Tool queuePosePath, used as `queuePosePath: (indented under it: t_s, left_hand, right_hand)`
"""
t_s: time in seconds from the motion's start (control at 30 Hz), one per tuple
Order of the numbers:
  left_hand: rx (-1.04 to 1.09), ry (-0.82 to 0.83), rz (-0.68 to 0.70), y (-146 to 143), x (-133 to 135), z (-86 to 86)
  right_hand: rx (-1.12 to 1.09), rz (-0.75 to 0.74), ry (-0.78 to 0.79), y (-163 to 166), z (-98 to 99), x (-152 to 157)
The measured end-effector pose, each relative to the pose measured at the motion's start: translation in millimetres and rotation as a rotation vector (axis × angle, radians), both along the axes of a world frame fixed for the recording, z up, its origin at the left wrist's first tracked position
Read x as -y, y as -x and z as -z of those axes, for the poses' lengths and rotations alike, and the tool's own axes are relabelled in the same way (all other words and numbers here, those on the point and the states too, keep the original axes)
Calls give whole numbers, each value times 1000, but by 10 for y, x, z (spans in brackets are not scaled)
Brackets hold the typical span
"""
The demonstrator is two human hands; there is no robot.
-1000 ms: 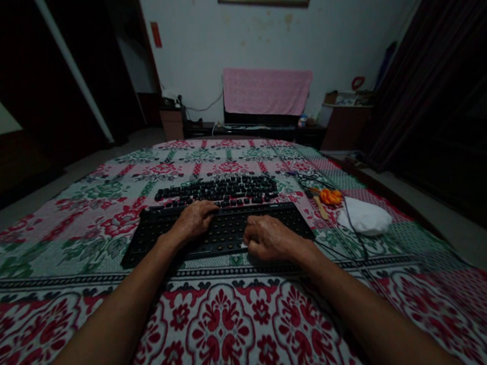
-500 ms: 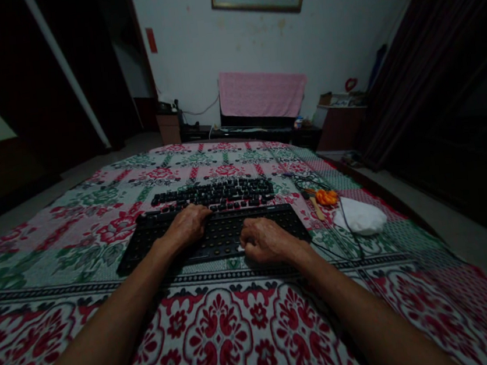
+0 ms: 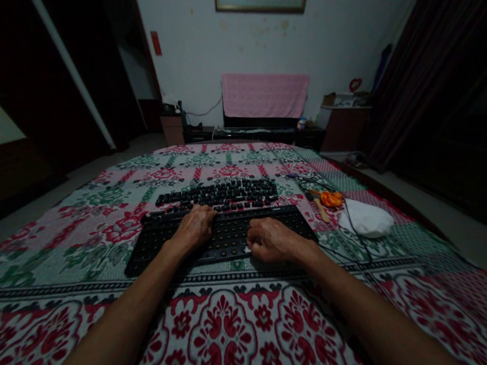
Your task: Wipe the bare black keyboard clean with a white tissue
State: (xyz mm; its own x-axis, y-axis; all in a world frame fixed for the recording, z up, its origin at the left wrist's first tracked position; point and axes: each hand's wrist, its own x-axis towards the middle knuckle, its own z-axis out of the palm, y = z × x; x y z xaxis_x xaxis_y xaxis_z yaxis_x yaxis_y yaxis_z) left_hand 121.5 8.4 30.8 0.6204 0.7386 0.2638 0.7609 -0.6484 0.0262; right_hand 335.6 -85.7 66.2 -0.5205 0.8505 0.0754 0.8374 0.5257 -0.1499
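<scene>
A black keyboard point(image 3: 274, 224) lies on the flowered bedspread point(image 3: 226, 337) in front of me; its keys look taken off. Rows of loose black keycaps point(image 3: 222, 193) lie just behind it. My left hand point(image 3: 194, 229) rests on the keyboard's left half, fingers bent and reaching its far edge. My right hand point(image 3: 272, 241) sits at the near edge, right of middle, curled into a loose fist. What the right fingers hold is hidden, though a small pale spot shows at the fingertips.
To the right of the keyboard are an orange object point(image 3: 330, 198), a thin wooden stick point(image 3: 320, 210), a white bundle point(image 3: 366, 219) and a dark cable point(image 3: 312, 184). Beyond the bed stands a low unit draped with pink cloth point(image 3: 265, 94). The bed's right edge drops to the floor.
Both hands stay on the keyboard with only slight shifts; the view has wobbled a little.
</scene>
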Motion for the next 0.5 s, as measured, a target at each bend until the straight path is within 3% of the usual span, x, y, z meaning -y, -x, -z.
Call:
queuePosePath:
  t_s: [0.27, 0.5]
  left_hand:
    - [8, 15, 11, -54, 33, -25]
    - [26, 6, 17, -29, -28, 17]
  right_hand:
    - [41, 0, -8, -74, 28, -34]
    - [-157, -80, -87, 49, 32, 4]
